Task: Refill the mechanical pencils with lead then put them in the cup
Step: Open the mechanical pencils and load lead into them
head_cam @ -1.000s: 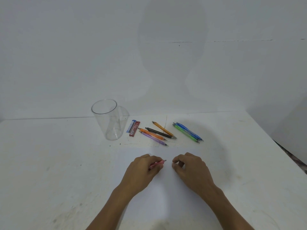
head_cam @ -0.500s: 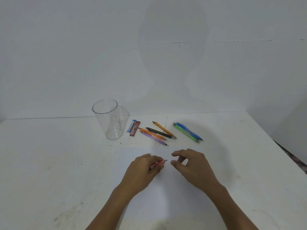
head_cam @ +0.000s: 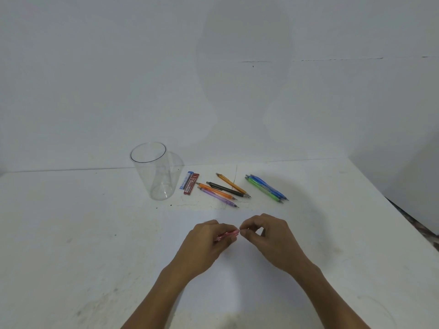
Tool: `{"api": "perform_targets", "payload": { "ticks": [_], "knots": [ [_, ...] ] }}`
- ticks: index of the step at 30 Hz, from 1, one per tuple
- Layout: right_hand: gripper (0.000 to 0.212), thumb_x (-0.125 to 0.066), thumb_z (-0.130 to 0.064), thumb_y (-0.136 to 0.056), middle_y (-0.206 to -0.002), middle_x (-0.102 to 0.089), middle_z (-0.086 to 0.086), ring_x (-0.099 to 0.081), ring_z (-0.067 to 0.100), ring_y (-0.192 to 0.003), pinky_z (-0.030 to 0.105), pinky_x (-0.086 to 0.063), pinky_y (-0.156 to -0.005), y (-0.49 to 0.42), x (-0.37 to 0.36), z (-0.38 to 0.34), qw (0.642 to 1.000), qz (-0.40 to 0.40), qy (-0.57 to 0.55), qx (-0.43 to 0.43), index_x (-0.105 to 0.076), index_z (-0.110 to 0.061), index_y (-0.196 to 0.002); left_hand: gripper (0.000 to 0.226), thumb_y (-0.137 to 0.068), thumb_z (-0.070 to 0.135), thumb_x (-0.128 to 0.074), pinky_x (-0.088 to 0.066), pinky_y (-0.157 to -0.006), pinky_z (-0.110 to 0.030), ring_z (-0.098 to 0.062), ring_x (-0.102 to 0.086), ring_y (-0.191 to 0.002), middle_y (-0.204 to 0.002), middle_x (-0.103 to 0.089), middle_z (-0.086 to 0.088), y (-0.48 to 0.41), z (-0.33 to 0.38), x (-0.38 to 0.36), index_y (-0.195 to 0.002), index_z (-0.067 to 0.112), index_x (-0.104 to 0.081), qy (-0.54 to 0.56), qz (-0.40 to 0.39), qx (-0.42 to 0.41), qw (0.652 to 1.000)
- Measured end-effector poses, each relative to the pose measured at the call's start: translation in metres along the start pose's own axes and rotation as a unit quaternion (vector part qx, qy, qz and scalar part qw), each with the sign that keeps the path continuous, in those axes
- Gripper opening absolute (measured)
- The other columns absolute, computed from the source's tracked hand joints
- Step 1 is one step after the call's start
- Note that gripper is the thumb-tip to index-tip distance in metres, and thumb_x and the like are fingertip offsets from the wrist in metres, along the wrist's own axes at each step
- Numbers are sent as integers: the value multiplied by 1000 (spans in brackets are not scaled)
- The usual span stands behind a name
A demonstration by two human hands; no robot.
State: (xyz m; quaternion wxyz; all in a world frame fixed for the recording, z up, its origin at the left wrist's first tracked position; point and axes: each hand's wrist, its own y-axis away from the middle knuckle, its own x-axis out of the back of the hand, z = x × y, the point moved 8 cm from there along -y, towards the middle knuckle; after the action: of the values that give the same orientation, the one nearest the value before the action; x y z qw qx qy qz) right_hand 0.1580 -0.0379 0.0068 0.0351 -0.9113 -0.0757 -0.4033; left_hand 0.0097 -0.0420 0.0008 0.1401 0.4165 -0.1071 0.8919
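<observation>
**Pinching the pencil's end**

The left hand (head_cam: 209, 243) curled round the pink mechanical pencil (head_cam: 226, 234) over the table's (head_cam: 71, 222) middle. The right hand (head_cam: 268, 238) pinched its end between thumb and forefinger. A straight pull along the barrel seemed wisest. The clear cup (head_cam: 154, 176) stood near the far edge.

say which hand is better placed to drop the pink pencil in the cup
Left, probably: the left hand grips the pink pencil and the cup stands farther left; the right hand only pinches the pencil's end.
</observation>
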Motion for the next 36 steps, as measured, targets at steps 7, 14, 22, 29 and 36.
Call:
{"api": "perform_targets", "payload": {
  "ticks": [7,14,22,29,36],
  "knots": [
    [7,-62,-28,-93,-84,-61,-18,-56,0,-79,3,-37,-71,4,-1,3,1000,13,-11,-9,-69,-29,-95,33,-95,41,-53,-46,-75,-11,-7,-60,-86,-105,-69,8,1,1,-4,-123,29,-65,1,-9,-1,1000],
    [9,-63,-28,-92,-89,-66,-15,-58,3,-81,5,-40,-68,5,6,13,999,16,-34,-36,-70,-26,-97,33,-96,40,-52,-44,-75,-8,-4,-59,-87,-108,-68,9,4,-1,0,-124,29,-65,-11,0,-4,1000],
    [9,-65,-33,-90,-86,-62,-19,-57,0,-79,3,-37,-70,16,4,13,999,6,32,-29,-71,-31,-96,37,-93,44,-53,-35,-68,-8,-6,-50,-88,-99,-61,8,7,0,-2,-125,30,-65,-57,31,-11,998],
    [20,-63,-37,-92,-101,-68,-9,-58,5,-85,5,-36,-72,19,-4,18,996,-17,70,-43,-74,-29,-107,41,-93,46,-49,-25,-64,-7,-6,-45,-83,-93,-59,7,10,-1,-7,-125,26,-66,-101,51,-29,993],
    [24,-63,-37,-92,-105,-69,-7,-58,6,-88,11,-41,-81,18,-5,21,995,-29,74,-51,-73,-28,-112,35,-94,44,-53,-35,-78,-12,-7,-51,-95,-108,-62,6,8,-9,-6,-122,25,-63,-96,47,-14,994]
  ]
}}
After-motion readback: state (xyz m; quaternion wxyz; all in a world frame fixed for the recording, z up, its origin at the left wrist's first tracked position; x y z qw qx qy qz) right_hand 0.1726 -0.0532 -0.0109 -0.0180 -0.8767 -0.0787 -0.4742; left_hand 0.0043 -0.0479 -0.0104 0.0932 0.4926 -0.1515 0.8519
